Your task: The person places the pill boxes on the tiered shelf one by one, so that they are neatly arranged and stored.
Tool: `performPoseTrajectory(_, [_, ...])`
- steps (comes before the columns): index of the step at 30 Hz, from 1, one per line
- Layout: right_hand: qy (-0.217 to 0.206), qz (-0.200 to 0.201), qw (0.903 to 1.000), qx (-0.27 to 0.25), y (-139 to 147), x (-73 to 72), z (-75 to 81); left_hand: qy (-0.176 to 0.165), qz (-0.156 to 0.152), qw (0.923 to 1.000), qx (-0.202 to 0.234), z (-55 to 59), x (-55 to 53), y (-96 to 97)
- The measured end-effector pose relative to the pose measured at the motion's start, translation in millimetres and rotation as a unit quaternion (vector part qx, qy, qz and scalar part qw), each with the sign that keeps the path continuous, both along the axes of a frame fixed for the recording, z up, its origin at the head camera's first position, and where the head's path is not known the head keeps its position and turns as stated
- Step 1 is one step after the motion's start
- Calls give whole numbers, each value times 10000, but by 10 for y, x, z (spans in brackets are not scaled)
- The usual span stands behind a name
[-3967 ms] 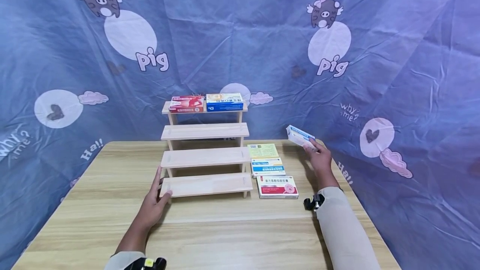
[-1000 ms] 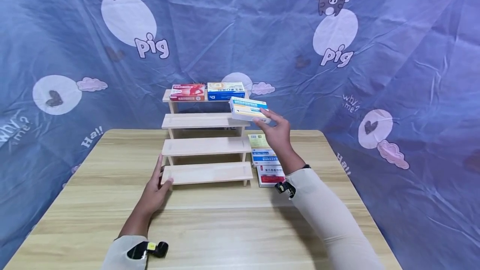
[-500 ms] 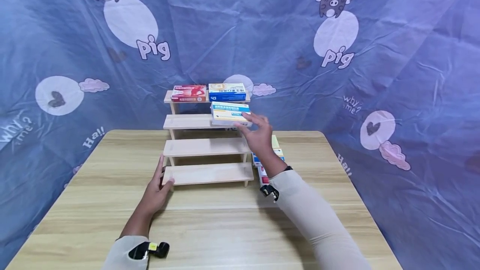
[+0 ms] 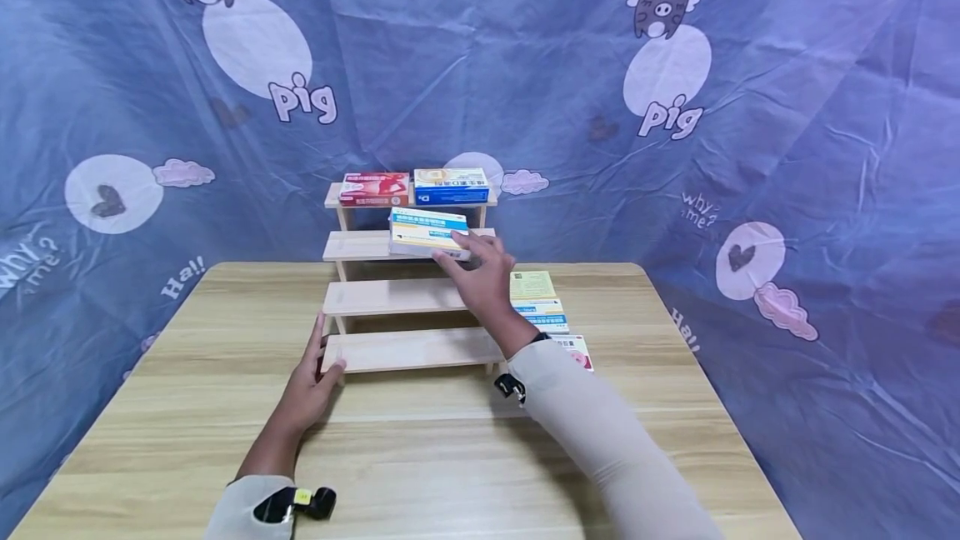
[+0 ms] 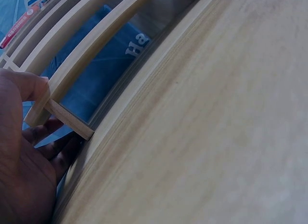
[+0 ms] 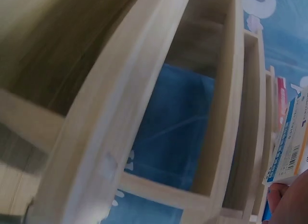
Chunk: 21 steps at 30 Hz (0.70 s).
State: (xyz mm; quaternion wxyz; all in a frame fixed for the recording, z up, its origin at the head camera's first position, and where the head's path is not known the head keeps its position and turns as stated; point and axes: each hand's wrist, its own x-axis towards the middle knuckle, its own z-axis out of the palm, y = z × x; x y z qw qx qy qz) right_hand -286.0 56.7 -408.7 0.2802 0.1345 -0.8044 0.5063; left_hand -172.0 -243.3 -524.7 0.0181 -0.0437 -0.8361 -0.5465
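A pale wooden stepped display rack [image 4: 408, 348] stands on the table in the head view. My left hand [image 4: 309, 390] grips the left end of its lowest step; in the left wrist view the thumb [image 5: 31, 84] lies over the step and the fingers are beside the leg. My right hand [image 4: 487, 277] pinches a white, blue and yellow medicine box [image 4: 420, 229] by its right end, above the second step from the top. Whether the box touches that step cannot be told. On the top step lie a red medicine box [image 4: 375, 188] and a blue-and-white one [image 4: 452, 187].
Right of the rack lie a yellow-green box [image 4: 532, 283], a blue-and-white box [image 4: 551, 317] and a white-and-red box [image 4: 579, 350], partly behind my right forearm. A blue printed cloth [image 4: 540, 82] hangs behind the wooden table [image 4: 420, 465].
My right hand has carried the medicine box from the table's right side leftward, now over the second step from the top. My left hand keeps its grip on the rack.
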Motion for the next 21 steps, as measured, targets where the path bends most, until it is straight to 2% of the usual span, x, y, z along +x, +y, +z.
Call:
performPoseTrajectory(4, [138,-33,9992,364,-102,-23,-19,28,-5,10000,34,-6,0,1])
performPoseTrajectory(11, [69,-88,9951,978,-263,-56,-9,-20,-3,10000,-5,8,3,-1])
performPoseTrajectory(21, [128,-365,9794,1981,-488,-111,-17,-81,8,9999,-62,9,20,-10])
